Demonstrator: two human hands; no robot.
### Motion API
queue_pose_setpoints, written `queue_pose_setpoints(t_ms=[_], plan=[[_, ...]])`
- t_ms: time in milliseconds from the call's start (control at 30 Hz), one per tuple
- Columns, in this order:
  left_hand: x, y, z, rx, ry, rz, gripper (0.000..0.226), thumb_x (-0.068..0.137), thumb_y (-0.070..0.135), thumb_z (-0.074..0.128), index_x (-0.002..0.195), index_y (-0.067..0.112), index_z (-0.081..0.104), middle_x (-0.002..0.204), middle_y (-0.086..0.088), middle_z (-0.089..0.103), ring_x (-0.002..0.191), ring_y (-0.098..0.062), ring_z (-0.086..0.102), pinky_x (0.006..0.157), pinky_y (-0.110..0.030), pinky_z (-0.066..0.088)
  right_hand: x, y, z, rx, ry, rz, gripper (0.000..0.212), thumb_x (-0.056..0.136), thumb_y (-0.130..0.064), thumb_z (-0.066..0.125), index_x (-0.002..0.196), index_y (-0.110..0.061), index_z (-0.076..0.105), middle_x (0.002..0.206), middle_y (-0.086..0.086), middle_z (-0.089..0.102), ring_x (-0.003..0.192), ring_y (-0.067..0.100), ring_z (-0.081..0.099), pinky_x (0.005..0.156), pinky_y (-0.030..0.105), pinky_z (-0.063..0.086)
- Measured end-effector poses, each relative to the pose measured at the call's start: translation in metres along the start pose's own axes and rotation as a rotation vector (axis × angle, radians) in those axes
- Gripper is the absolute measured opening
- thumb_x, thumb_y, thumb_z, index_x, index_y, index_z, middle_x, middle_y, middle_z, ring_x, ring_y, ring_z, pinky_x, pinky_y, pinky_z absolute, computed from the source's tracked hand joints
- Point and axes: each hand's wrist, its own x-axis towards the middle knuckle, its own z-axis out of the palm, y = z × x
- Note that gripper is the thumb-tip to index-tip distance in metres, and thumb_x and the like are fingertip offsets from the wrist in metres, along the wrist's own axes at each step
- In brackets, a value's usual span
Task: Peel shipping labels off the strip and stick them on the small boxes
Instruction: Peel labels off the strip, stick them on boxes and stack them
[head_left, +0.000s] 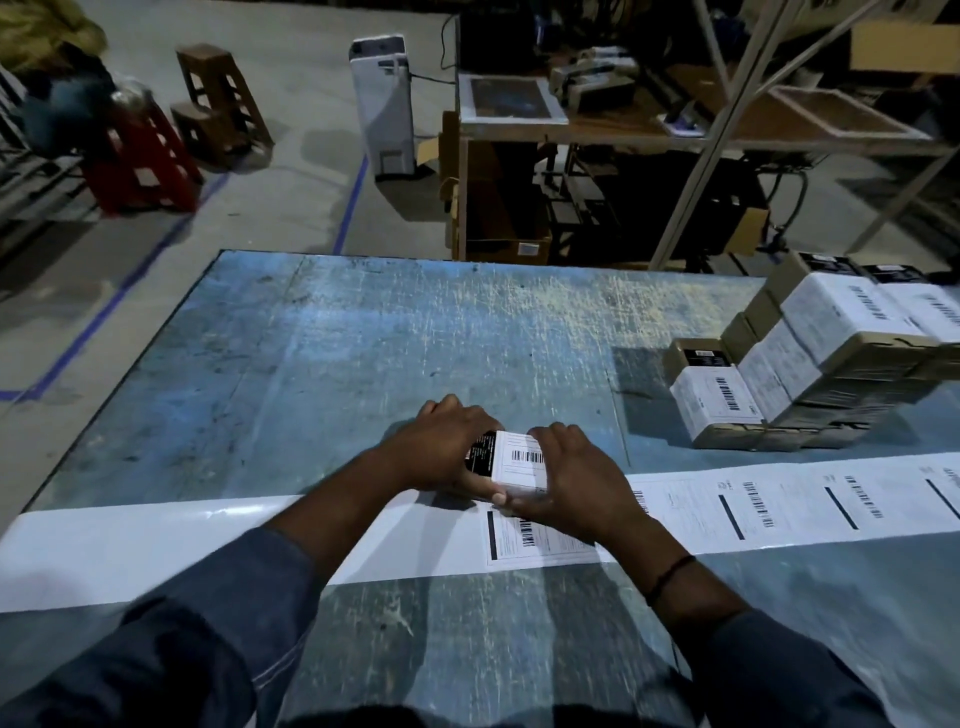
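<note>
Small box (485, 457) held over the label strip (779, 506) near the table's (363, 364) front edge: left hand (441, 449) and right hand (574, 480) curl round it, probably pressing its shipping label (519, 460) flat.

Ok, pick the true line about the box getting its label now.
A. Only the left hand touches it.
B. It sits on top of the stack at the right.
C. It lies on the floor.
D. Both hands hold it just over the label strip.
D: the left hand and right hand both grip the box above the label strip, apart from the stack of boxes.
</note>
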Motion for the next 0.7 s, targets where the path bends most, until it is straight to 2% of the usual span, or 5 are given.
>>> queue_pose_setpoints(t_ms=[133,300,400,533,700], plan=[[-0.001,-0.003,0.006,-0.045,-0.001,-0.026,0.072,0.072,0.075,0.076,0.128,0.035,0.055,0.114,0.017,0.055,0.114,-0.01,0.039,0.089,-0.034,0.025,-0.001,0.0,-0.002,0.019,0.016,-0.013,0.093,0.071,-0.082,0.067,0.136,-0.018,0.048,0.119,-0.001,0.052,0.108,0.019,0.047,0.083,0.031,0.042],[-0.005,-0.007,0.013,-0.01,0.08,0.002,0.081,0.069,0.084,0.069,0.133,0.037,0.054,0.12,0.018,0.059,0.116,-0.009,0.037,0.1,-0.037,0.024,-0.002,-0.004,-0.001,0.049,0.014,0.008,0.095,0.07,-0.079,0.071,0.139,-0.02,0.046,0.123,-0.002,0.052,0.112,0.019,0.048,0.086,0.031,0.043],[-0.012,-0.01,0.023,0.026,0.175,0.01,0.086,0.071,0.086,0.064,0.142,0.04,0.049,0.131,0.02,0.059,0.122,-0.01,0.038,0.103,-0.037,0.022,-0.008,0.007,-0.005,0.322,-0.074,0.099,0.106,0.067,-0.067,0.083,0.152,-0.027,0.034,0.139,-0.007,0.046,0.125,0.012,0.044,0.101,0.03,0.043],[-0.021,-0.02,0.041,0.033,0.247,0.055,0.086,0.076,0.085,0.059,0.149,0.044,0.042,0.142,0.017,0.054,0.128,-0.015,0.04,0.103,-0.037,0.02,-0.024,0.023,-0.01,0.541,-0.092,0.142,0.09,0.064,-0.044,0.094,0.138,-0.043,0.042,0.132,-0.023,0.053,0.12,-0.007,0.052,0.099,0.023,0.049],[-0.022,-0.017,0.036,0.177,0.206,0.093,0.09,0.082,0.087,0.038,0.158,0.04,0.031,0.149,0.011,0.049,0.134,-0.02,0.039,0.109,-0.044,0.021,-0.027,0.019,-0.016,0.575,-0.095,0.137,0.081,0.067,-0.041,0.093,0.126,-0.058,0.041,0.125,-0.033,0.053,0.117,-0.013,0.052,0.089,0.016,0.047]])
